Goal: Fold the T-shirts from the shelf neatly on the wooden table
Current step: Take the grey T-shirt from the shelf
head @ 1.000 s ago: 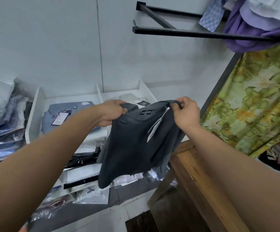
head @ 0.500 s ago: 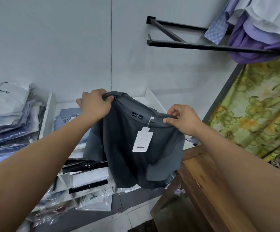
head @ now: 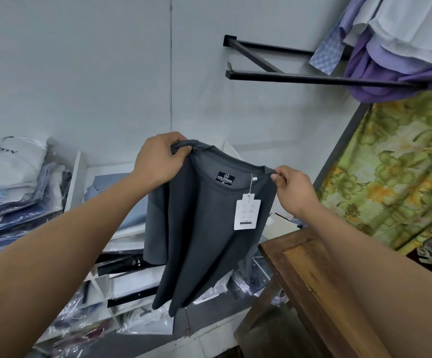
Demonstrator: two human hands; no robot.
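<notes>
A dark grey T-shirt (head: 199, 236) hangs in the air in front of me, its collar label and a white paper price tag (head: 247, 214) facing me. My left hand (head: 159, 161) grips the shirt's left shoulder at the collar. My right hand (head: 293, 188) pinches the right shoulder between thumb and fingers. The shirt's hem dangles over the white shelf (head: 80, 177), left of the wooden table (head: 310, 275), whose corner shows at the lower right under my right forearm.
The white shelf holds a folded blue shirt (head: 109, 187) and several plastic-wrapped garments (head: 11, 192) at the left. A black wall rack (head: 300, 76) carries purple and white clothes at top right. A green floral curtain (head: 393, 174) hangs on the right.
Both hands have raised the shirt and spread it wider, so it hangs open with the tag showing. The left hand moved up and left.
</notes>
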